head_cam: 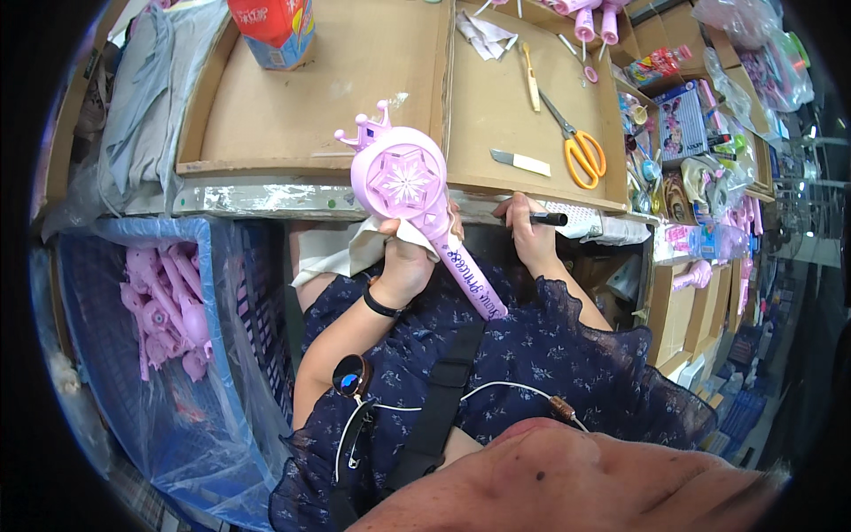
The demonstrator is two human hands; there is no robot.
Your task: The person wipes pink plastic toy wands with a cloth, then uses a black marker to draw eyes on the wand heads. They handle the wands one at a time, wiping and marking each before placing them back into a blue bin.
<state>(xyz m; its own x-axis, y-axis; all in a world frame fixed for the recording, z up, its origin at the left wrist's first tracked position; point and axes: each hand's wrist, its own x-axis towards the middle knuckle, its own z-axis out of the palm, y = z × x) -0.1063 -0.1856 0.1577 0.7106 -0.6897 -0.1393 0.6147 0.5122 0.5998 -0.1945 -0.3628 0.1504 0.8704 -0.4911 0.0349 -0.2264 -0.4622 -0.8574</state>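
A pink plastic toy wand (400,174) with a crown and a snowflake disc lies across my left hand (410,263), its printed handle slanting down to the right. A white cloth (346,251) is bunched between that hand and the wand, and its loose end hangs over the lap. To the right, at the table's edge, my right hand (528,233) holds a black marker pen (549,219) that points sideways. The marker is apart from the wand. The fingers behind the wand's head are partly hidden.
Orange-handled scissors (584,158), a utility blade with a pale handle (520,162), a small brush (530,76) and a rag (486,34) lie in a cardboard tray (605,106). A red and blue carton (276,33) stands further left. Pink parts (163,309) fill a plastic-lined blue crate (213,266).
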